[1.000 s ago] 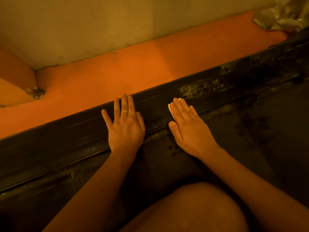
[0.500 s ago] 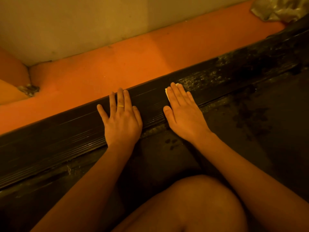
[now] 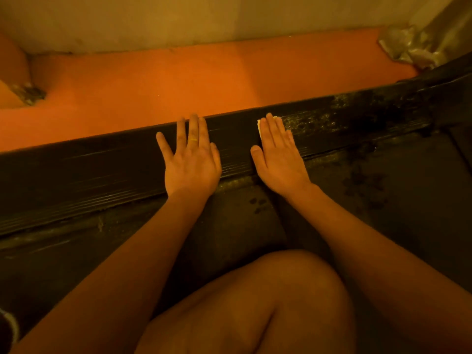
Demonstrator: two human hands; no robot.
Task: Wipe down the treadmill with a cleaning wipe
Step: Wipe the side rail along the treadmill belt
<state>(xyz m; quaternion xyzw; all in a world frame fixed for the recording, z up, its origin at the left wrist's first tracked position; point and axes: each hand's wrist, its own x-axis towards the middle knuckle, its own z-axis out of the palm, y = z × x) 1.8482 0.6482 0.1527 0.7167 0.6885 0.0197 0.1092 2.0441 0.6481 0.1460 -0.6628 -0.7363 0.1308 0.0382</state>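
The cleaning wipe (image 3: 259,129) is pinned flat on the treadmill's side rail (image 3: 102,169), and only a pale corner peeks out past the right hand (image 3: 278,162). The fingers (image 3: 272,135) lie straight and together on top of it, pressing, not curled round anything. It looks folded small, though in this dim amber light I can't be sure. The left hand (image 3: 191,164) sits on the rail too, just beside the right, fingers spread flat and holding nothing, and it reads as a brace. On the rail out past the right hand there's a speckled, dusty stretch (image 3: 319,121). The ribbed rail on the left hand's side shows darker and more even, so my call is the wiping should work toward that grime. To do it well: even palm pressure, long strokes along the ribs, refold the wipe once it loads up. On the person's side of the rail lies the belt (image 3: 383,200), blotched with dark marks. Beyond the rail, orange floor (image 3: 178,85) runs to the wall
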